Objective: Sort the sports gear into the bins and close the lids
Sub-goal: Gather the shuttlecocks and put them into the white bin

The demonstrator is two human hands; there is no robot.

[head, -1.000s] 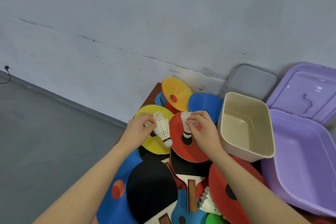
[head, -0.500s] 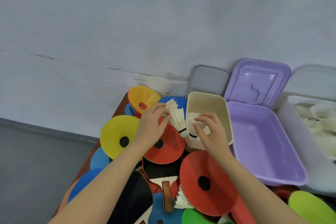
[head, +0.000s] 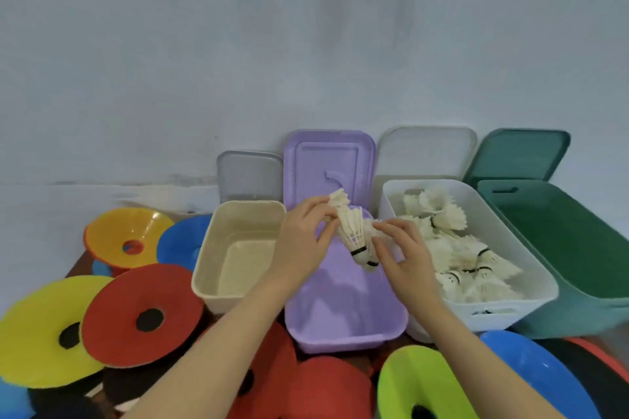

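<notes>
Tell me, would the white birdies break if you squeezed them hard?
Probably. The shuttlecocks that the left hand and right hand pinch have thin feather skirts, which would likely bend or crush. They look very light, held by fingertips alone. The rounded cork ends seem sturdier.

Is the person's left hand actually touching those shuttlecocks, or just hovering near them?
Touching. The head view shows the left hand with its fingertips pinching the feather end of the shuttlecocks above the purple bin.
</notes>
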